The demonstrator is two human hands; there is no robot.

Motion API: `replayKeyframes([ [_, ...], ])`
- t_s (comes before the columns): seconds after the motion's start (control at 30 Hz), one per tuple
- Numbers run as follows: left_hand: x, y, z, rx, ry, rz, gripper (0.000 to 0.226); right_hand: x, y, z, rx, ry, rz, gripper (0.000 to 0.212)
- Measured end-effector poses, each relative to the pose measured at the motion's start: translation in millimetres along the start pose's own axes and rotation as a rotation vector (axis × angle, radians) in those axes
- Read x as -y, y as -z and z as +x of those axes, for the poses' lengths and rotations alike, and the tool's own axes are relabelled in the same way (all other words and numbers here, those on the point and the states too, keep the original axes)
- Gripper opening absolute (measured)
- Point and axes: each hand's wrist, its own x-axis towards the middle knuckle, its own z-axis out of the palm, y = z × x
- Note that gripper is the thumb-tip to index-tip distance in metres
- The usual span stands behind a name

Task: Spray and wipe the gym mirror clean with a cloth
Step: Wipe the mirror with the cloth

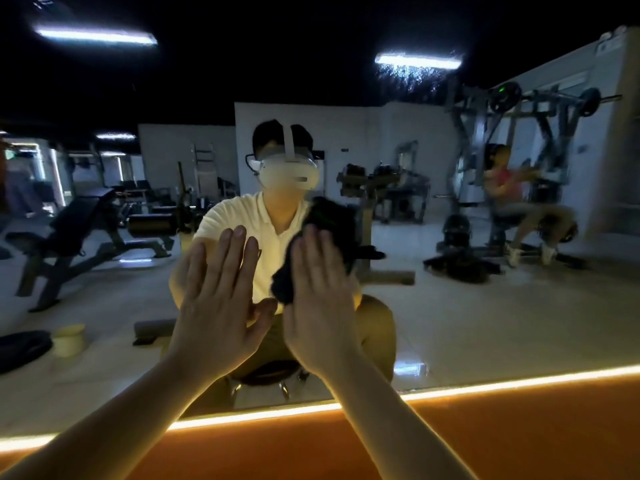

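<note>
The gym mirror (pixel 450 323) fills the view in front of me and reflects the gym behind. My right hand (pixel 320 306) is raised with straight fingers and presses a dark cloth (pixel 287 271) flat against the glass. The cloth sticks out to the left of and above that hand. My left hand (pixel 221 306) is held up flat beside it with straight fingers, palm toward the glass; whether it touches the mirror I cannot tell. A patch of spray droplets (pixel 412 77) speckles the glass at the upper right. No spray bottle is in view.
A lit strip (pixel 519 382) runs along the mirror's lower edge above an orange wall band (pixel 519 431). The reflection shows me seated on a stool, weight benches at left, a person on a weight machine at right, and a pale pot on the floor.
</note>
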Motion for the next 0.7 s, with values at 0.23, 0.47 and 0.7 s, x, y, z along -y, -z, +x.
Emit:
replayKeyframes([
  [0.23,4.3,-1.6,-1.6,-0.004,-0.028,0.049,0.086,-49.4,2.7,13.4,-0.034,0.152,-0.127,0.084],
  [0.47,-2.1,0.7,0.1,-0.026,0.002,0.006,0.083,-165.9,39.1,9.7,-0.159,-0.340,-0.089,0.066],
  [0.7,3.4,18.2,14.4,-0.097,0.009,-0.060,0.078,-102.0,28.9,53.6,-0.262,-0.401,-0.005,0.073],
])
